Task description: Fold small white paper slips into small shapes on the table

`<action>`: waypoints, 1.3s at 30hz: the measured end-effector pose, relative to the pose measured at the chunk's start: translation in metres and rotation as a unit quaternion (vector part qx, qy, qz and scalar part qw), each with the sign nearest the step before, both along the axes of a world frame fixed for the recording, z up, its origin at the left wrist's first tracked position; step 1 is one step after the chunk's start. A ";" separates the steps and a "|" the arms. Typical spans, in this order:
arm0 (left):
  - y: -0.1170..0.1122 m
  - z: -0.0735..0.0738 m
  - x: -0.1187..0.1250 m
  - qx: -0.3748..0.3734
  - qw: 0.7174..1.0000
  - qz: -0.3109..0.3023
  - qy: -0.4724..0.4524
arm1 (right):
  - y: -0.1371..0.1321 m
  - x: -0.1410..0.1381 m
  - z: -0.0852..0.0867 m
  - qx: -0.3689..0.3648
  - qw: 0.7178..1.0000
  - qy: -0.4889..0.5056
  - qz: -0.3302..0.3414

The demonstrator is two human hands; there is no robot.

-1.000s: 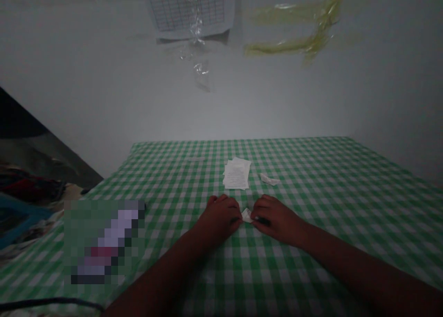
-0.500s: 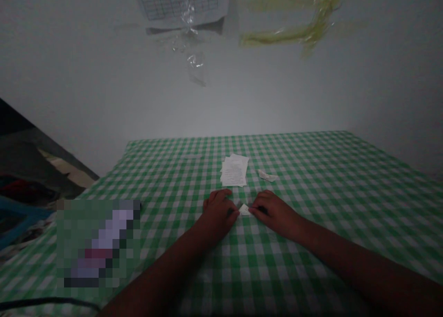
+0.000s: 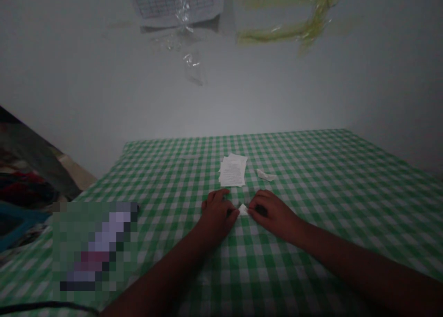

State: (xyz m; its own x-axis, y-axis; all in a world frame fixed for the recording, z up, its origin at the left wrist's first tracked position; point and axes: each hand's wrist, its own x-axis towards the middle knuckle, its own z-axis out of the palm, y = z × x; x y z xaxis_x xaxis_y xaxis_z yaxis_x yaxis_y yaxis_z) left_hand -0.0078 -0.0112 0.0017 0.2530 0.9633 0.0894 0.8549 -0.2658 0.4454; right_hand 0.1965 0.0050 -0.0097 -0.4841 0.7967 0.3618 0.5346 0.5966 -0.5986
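A small folded piece of white paper (image 3: 243,210) lies low over the checked cloth between my two hands. My left hand (image 3: 218,211) pinches its left edge between thumb and forefinger, the other fingers resting loosely on the cloth. On the opposite edge, the fingertips of my right hand (image 3: 265,208) are closed, with the remaining fingers curled in. Just beyond my hands sits a stack of printed white paper sheets (image 3: 232,171), fanned a little. To its right is a narrow folded paper strip (image 3: 266,175).
A green and white checked tablecloth (image 3: 166,169) covers the table, which meets a pale wall (image 3: 277,95). At the left lies a blurred-out oblong object (image 3: 100,245), with a black cable (image 3: 51,304) near the front edge. Taped paper (image 3: 175,3) hangs on the wall.
The view has shifted slightly. Both hands keep their pinch on the small paper, and its visible shape differs only a little. The stack and the strip stay put on the cloth.
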 end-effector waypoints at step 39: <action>-0.005 -0.007 0.003 0.030 0.997 -0.010 0.074 | -0.031 -0.006 0.010 0.097 0.969 -0.226 0.033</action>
